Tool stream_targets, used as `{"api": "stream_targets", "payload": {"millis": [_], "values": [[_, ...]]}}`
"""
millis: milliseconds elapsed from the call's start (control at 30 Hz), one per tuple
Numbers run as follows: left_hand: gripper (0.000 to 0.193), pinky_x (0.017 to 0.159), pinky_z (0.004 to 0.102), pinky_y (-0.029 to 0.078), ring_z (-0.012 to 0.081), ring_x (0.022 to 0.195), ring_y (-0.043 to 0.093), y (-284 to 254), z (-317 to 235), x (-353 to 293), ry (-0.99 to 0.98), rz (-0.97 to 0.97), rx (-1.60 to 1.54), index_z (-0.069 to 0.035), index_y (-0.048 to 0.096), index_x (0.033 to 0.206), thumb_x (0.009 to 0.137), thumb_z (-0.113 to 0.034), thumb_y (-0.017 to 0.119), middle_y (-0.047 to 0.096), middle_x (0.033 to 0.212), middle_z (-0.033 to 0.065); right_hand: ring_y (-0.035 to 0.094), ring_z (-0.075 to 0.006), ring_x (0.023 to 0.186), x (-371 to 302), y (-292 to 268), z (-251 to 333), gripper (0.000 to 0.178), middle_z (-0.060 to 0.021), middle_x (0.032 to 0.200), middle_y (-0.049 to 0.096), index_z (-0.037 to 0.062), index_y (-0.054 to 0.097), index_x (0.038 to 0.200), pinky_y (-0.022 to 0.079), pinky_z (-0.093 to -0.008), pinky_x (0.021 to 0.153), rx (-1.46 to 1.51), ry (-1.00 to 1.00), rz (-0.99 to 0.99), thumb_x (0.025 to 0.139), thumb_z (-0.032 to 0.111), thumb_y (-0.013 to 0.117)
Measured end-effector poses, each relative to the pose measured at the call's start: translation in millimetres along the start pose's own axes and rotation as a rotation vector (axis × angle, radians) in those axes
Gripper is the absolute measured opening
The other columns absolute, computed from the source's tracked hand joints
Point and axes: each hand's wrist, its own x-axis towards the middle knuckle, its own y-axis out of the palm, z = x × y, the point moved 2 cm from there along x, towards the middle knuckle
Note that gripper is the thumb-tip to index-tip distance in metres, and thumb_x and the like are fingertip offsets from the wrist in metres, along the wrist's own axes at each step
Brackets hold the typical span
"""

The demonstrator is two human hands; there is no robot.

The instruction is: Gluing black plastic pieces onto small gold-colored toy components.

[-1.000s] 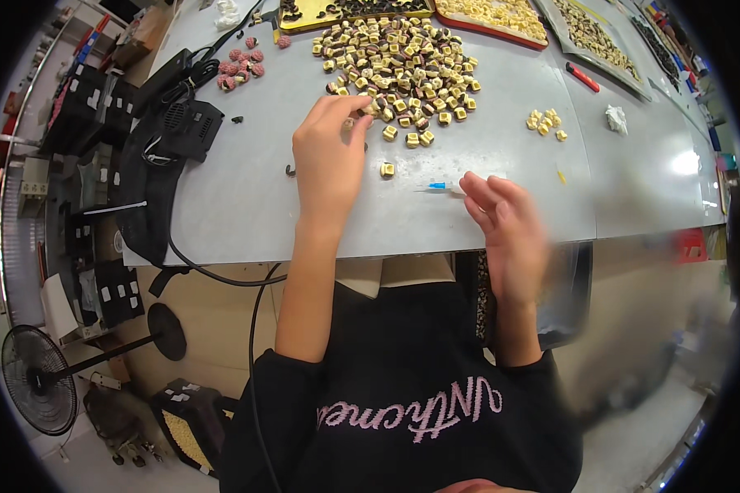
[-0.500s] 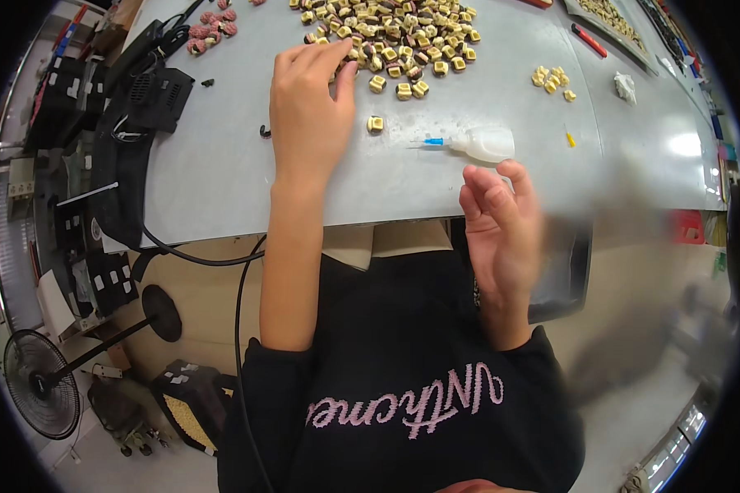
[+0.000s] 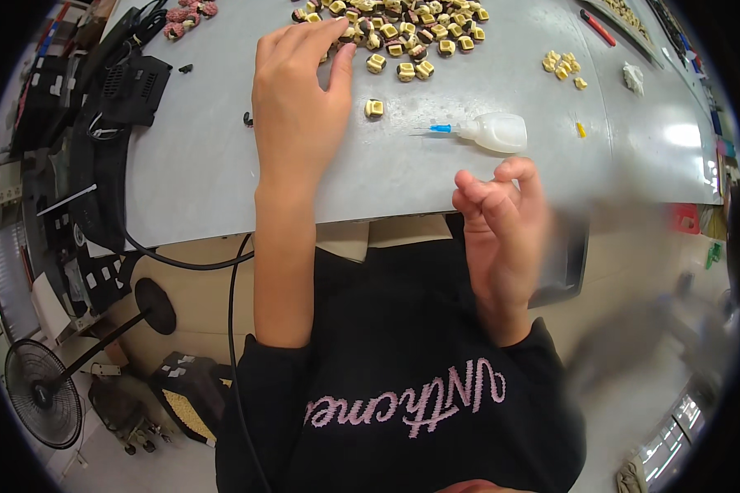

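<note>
My left hand (image 3: 300, 103) reaches over the table to the left edge of a pile of small cream and dark brown pieces (image 3: 423, 29), each with a square hollow. Its thumb stands apart from the fingers, whose tips meet the pile; no piece shows in the grasp. One single piece (image 3: 374, 108) lies to the right of that hand. Above the table's near edge I hold up my right hand (image 3: 503, 238), fingers bent and thumb tip against them; anything between them is hidden. Just beyond it a clear squeeze bottle (image 3: 499, 132) with a blue needle tip lies on its side.
Pink knobbly pieces (image 3: 191, 15) sit at the far left, near a black boxy device (image 3: 136, 89) and cables. At right are small yellow pieces (image 3: 561, 66), a crumpled white tissue (image 3: 633, 78), a red pen (image 3: 598, 27) and a yellow needle tip (image 3: 580, 130). A fan (image 3: 43, 393) stands lower left.
The view has shifted slightly, so the table things sit higher. My right fingers have drawn a little closer together. My left hand stays at the pile's edge.
</note>
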Motion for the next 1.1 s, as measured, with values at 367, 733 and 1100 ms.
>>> {"api": "stream_targets", "payload": {"millis": [367, 733, 1100], "values": [[0.022, 0.084, 0.0314, 0.042, 0.0215, 0.096, 0.054, -9.4, -13.6, 3.5, -0.071, 0.024, -0.062, -0.009, 0.064, 0.1, 0.078, -0.011, 0.062, 0.063, 0.098, 0.0052, 0.045, -0.0341, 0.115, 7.5, 20.8, -6.2, 0.042, -0.0283, 0.114, 0.051, -0.0114, 0.033, 0.125, 0.033, -0.0431, 0.1, 0.037, 0.024, 0.089, 0.093, 0.016, 0.038], [0.019, 0.08, 0.0322, 0.043, 0.0248, 0.091, 0.055, -17.8, -27.1, 11.8, -0.133, 0.013, -0.129, -0.002, 0.063, 0.093, 0.074, -0.002, 0.061, 0.063, 0.095, 0.0115, 0.046, -0.0365, 0.114, 7.1, 20.7, -11.8, 0.037, -0.0277, 0.113, 0.052, -0.0117, 0.048, 0.113, 0.034, -0.0428, 0.098, -0.361, -0.32, 0.324, 0.088, 0.014, 0.047], [0.017, 0.078, 0.0332, 0.043, 0.0287, 0.088, 0.056, -21.2, -31.0, 13.1, -0.164, -0.02, -0.146, 0.002, 0.063, 0.088, 0.071, 0.001, 0.061, 0.062, 0.092, 0.0143, 0.059, -0.0341, 0.098, 5.6, 14.6, -4.1, 0.011, -0.0164, 0.083, 0.066, -0.0034, 0.061, 0.079, 0.035, -0.0475, 0.094, -0.718, -0.441, 0.455, 0.079, 0.007, 0.059]]}}
